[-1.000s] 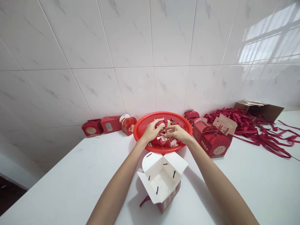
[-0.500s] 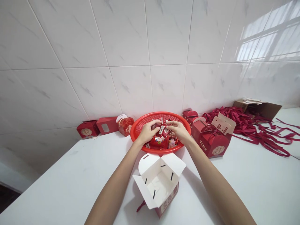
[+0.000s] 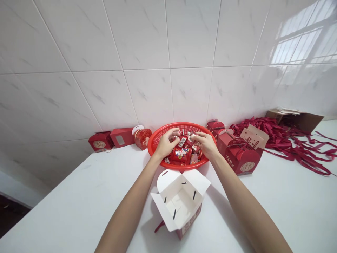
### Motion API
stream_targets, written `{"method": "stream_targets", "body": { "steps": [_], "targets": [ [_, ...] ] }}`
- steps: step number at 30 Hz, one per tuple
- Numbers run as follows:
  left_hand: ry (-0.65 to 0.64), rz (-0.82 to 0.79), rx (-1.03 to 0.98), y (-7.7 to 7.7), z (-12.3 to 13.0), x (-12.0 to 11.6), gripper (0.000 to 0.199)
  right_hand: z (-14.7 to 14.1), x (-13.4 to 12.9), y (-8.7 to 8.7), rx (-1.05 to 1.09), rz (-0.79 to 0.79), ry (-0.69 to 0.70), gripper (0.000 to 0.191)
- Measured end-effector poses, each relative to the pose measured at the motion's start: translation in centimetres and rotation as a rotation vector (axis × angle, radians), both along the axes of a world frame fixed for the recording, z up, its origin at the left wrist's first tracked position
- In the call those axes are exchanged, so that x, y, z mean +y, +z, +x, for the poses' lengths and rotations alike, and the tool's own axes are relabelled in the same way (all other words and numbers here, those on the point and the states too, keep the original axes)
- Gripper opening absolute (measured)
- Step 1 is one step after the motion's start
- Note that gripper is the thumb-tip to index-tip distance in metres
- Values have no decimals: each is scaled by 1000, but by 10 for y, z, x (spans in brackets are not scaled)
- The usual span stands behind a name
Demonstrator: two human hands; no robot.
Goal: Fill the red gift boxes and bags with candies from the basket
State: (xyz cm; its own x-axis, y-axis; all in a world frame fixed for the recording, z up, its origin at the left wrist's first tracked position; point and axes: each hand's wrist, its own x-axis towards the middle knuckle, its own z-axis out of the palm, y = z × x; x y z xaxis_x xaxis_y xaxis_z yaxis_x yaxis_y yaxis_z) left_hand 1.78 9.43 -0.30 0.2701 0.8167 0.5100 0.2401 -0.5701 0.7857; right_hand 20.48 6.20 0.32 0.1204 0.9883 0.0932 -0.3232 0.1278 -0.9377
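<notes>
A red plastic basket [image 3: 157, 137] with a perforated wall holds many wrapped candies [image 3: 181, 153] in red and pink wrappers. My left hand [image 3: 167, 143] is over the basket's left side, fingers curved and thumb apart, close to a small candy with a white label [image 3: 182, 142]. On the other side, my right hand [image 3: 205, 143] pinches a small red-and-white wrapped candy [image 3: 191, 137] between thumb and fingers. Between my forearms stands a gift box [image 3: 188, 225], its white flaps spread and its white inside showing. Short black cord ends poke through its inner walls.
Closed red boxes [image 3: 101, 141] line the wall at left, beside a round-topped floral box [image 3: 142, 137]. More red boxes [image 3: 240, 158] stand right of the basket. Farther right, dark red ribbons [image 3: 286, 147] spill from a cardboard box [image 3: 306, 121]. A tiled wall [image 3: 147, 91] bounds the table.
My hands have moved slightly apart over the candies, and my right hand has drawn a candy a little to the right. The camera view has shifted slightly.
</notes>
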Motion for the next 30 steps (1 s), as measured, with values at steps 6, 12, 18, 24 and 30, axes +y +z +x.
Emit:
{"method": "stream_targets", "body": {
  "steps": [6,12,18,24,30],
  "targets": [
    [13,-17,-55,1,-1,0,43,1,1,0,45,-28,14,18],
    [21,64,-138,5,2,-7,36,0,-4,1,-38,-94,205,21],
    [-160,20,8,9,5,-16,31,0,-7,1,-97,-102,214,25],
    [-228,-7,-39,5,4,-13,32,-1,-8,2,-151,-38,230,33],
    [-236,11,-36,2,5,-11,36,-2,-9,1,-110,-46,227,39]
  ]
}}
